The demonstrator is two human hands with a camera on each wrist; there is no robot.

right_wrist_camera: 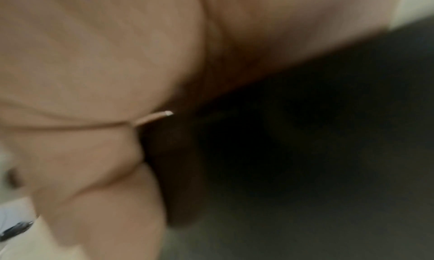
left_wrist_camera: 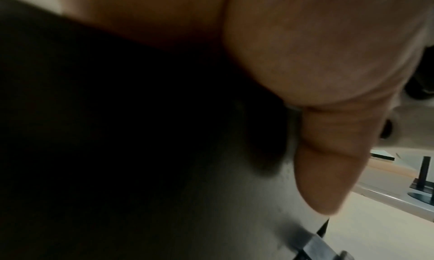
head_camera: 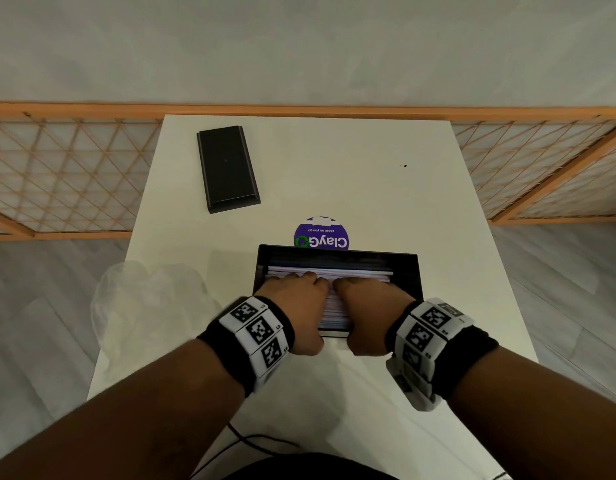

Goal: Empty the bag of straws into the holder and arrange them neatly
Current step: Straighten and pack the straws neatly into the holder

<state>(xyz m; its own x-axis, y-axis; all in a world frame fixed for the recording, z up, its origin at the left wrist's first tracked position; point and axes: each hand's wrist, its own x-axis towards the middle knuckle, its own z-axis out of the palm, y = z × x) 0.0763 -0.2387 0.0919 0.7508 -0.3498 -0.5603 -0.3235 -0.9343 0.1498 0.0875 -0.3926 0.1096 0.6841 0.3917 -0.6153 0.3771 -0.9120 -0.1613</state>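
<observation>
both the left hand (head_camera: 292, 306) and right hand (head_camera: 365, 313) lie flat, fingers extended, on the straws (head_camera: 355, 273) in the holder (head_camera: 412, 271)

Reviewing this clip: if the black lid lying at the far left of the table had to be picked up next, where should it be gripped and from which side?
Probably across its two long edges, from above. The lid lies flat on the table, long and narrow, with sloped sides. The left hand is on its side of the table; both it and the right hand are now on the straws in the holder.
</observation>
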